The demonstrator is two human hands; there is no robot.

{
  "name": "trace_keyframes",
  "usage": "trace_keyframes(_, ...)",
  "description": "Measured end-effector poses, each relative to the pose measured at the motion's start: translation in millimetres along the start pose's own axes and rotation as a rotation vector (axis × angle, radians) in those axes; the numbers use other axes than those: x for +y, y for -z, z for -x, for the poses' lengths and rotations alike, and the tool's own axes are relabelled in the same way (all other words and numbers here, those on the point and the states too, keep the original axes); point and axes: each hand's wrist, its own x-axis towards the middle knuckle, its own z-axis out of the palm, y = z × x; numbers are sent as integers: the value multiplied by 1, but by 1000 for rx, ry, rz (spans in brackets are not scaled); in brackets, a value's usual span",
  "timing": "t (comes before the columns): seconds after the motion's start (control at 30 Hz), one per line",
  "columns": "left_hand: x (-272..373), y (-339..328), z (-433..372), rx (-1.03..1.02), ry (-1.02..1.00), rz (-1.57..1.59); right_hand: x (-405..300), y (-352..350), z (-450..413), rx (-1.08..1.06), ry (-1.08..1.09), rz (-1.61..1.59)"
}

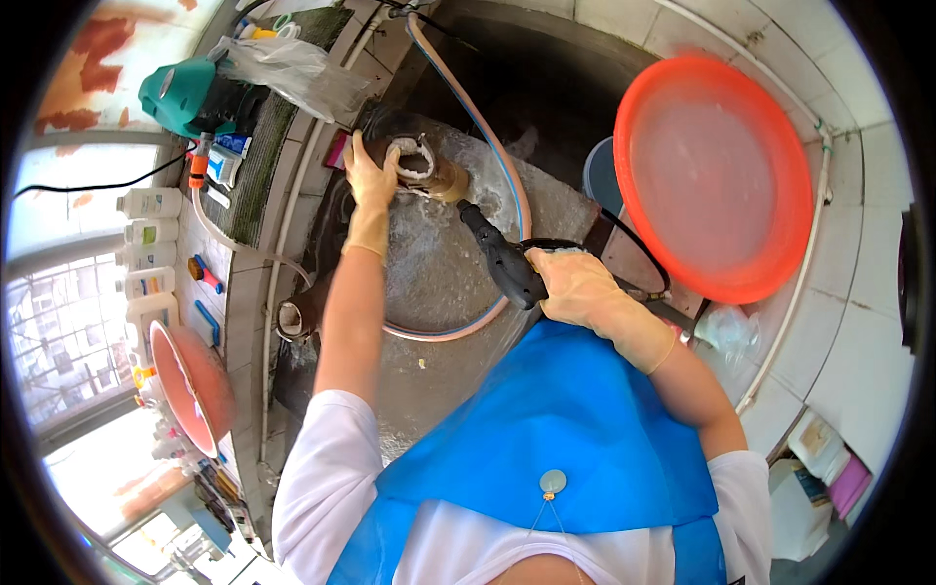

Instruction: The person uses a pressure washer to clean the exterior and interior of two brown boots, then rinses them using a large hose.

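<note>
My left hand, in a pale yellow rubber glove, grips the rim of a wet brown item that looks like a boot with a pale, fleecy lining. Its round opening faces up. In my right hand, gloved the same way, is a black spray gun. The gun's nozzle points at the brown item, close to its right side. A second brown item with a similar pale-lined opening lies left of my left forearm, partly hidden by it. Both are on a wet grey slab.
A pinkish hose with a blue stripe loops across the slab. A large orange-red basin leans at the right, beside a blue-grey bucket. On the left ledge are a green-and-black machine, brushes, several bottles and a pink basin.
</note>
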Motion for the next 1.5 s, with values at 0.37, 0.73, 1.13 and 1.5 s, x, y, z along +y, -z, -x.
trace_keyframes(0.37,15,-29,64,-61,319,3,-5,9,-7,12,-7,48)
trace_keyframes(0.73,12,28,60,-808,-295,-432,-2,-23,-22,18,112,56)
trace_keyframes(1.13,-7,9,85,-998,-107,-291,-16,-71,-48,28,198,246)
trace_keyframes(1.5,-22,12,65,-1144,-483,-537,-19,-76,-62,105,198,283)
